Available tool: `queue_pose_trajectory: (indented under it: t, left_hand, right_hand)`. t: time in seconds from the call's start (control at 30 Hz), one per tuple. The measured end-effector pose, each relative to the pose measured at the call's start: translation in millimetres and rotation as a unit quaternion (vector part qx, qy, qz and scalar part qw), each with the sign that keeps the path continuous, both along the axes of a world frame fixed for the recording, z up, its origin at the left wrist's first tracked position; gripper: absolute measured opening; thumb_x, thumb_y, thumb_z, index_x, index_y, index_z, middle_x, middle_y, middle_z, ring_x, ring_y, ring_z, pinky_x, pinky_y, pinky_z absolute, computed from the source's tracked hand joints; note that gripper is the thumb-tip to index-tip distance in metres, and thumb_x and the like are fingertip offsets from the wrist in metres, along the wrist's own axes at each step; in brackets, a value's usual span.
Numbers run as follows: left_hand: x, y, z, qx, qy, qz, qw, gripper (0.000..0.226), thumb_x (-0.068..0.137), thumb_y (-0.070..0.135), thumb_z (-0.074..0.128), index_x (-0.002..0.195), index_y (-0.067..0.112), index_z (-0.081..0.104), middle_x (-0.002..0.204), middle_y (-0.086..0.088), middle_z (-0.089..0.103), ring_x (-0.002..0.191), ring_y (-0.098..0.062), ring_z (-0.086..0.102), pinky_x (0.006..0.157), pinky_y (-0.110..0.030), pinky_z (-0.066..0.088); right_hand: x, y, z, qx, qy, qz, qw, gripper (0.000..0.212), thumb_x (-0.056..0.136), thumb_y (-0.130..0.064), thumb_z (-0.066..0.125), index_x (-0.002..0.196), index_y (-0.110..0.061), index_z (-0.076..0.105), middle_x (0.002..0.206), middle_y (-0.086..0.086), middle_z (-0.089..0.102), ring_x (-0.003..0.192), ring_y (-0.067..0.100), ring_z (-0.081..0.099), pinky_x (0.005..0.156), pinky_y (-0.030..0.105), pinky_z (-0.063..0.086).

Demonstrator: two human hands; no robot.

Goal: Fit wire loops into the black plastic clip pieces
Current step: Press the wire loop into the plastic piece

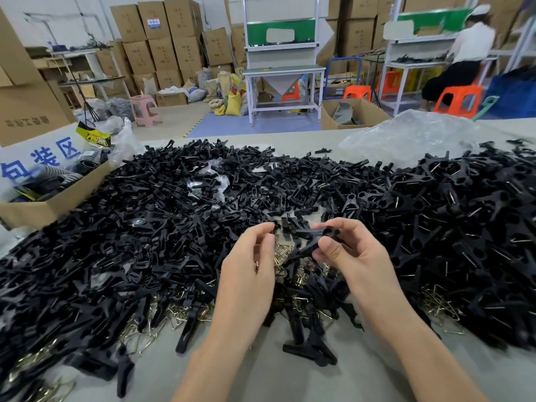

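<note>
Two hands meet at centre frame: the right hand (348, 256) grips a black clip piece (310, 245), while the left hand (249, 265) curls its fingers, though whether it holds anything cannot be told. Fitting seems underway; next, a wire loop (282, 251) from the pile beneath must be aligned with the clip.

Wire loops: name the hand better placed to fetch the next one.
Left, probably. The right hand grips a black clip piece; the left hand sits just above the wire loops, though whether it holds one is unclear.
</note>
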State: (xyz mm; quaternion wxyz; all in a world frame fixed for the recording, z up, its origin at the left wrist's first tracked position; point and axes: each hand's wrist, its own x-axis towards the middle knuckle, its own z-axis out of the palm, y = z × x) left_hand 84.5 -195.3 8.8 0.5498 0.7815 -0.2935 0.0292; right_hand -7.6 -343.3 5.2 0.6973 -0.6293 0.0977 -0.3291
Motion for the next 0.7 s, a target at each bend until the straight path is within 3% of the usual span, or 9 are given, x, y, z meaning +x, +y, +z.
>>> queue_pose_trajectory:
  t: [0.1, 0.17, 0.33, 0.47, 0.57, 0.7]
  left_hand:
    - [10, 6, -9, 0.264, -0.123, 0.008, 0.957, 0.031, 0.107, 0.033, 0.037, 0.130, 0.035, 0.056, 0.124, 0.018, 0.059, 0.114, -0.006, 0.052, 0.101, -0.029, 0.040]
    - [12, 6, -14, 0.365, -0.149, -0.013, 0.919, 0.036, 0.107, 0.033, 0.030, 0.138, 0.039, 0.049, 0.132, 0.018, 0.050, 0.123, -0.009, 0.041, 0.104, -0.028, 0.030]
    - [10, 9, -11, 0.371, -0.106, -0.078, 0.919, 0.055, 0.087, 0.037, 0.035, 0.142, 0.044, 0.041, 0.134, 0.020, 0.040, 0.126, -0.006, 0.028, 0.111, -0.033, 0.019]
    - [12, 2, -13, 0.351, -0.103, -0.007, 0.931, 0.043, 0.101, 0.035, 0.032, 0.144, 0.038, 0.039, 0.129, 0.013, 0.047, 0.121, -0.011, 0.040, 0.105, -0.034, 0.030]
    - [16, -6, -15, 0.418, -0.152, 0.025, 0.895, 0.042, 0.105, 0.042, 0.031, 0.146, 0.038, 0.041, 0.131, 0.008, 0.045, 0.122, -0.017, 0.040, 0.102, -0.035, 0.031]
    - [20, -7, -16, 0.413, -0.146, 0.016, 0.899, 0.031, 0.103, 0.049, 0.038, 0.130, 0.040, 0.050, 0.127, 0.014, 0.049, 0.120, -0.015, 0.042, 0.099, -0.034, 0.031]
  right_hand:
    - [2, -4, -1, 0.033, -0.011, -0.047, 0.998, 0.029, 0.079, -0.025, 0.070, 0.107, -0.017, 0.066, 0.093, -0.006, 0.075, 0.081, 0.014, 0.072, 0.078, 0.021, 0.058]
    - [3, -5, -2, 0.046, -0.009, -0.065, 0.997, 0.031, 0.078, -0.026, 0.071, 0.107, -0.018, 0.066, 0.083, -0.007, 0.073, 0.077, 0.015, 0.072, 0.078, 0.023, 0.059]
    - [4, -4, -2, 0.048, -0.013, -0.068, 0.996, 0.031, 0.078, -0.028, 0.072, 0.107, -0.018, 0.066, 0.080, -0.005, 0.071, 0.076, 0.015, 0.071, 0.076, 0.022, 0.058]
    - [4, -4, -3, 0.049, -0.014, -0.062, 0.997, 0.032, 0.078, -0.028, 0.071, 0.108, -0.018, 0.066, 0.078, -0.007, 0.071, 0.077, 0.015, 0.071, 0.076, 0.023, 0.059]
    - [4, -4, -3, 0.047, -0.012, -0.061, 0.997, 0.031, 0.078, -0.029, 0.071, 0.107, -0.018, 0.066, 0.078, -0.009, 0.071, 0.077, 0.013, 0.071, 0.077, 0.023, 0.059]
    - [4, -4, -4, 0.046, -0.005, -0.061, 0.997, 0.032, 0.077, -0.031, 0.072, 0.107, -0.020, 0.067, 0.080, -0.007, 0.070, 0.079, 0.014, 0.071, 0.078, 0.024, 0.059]
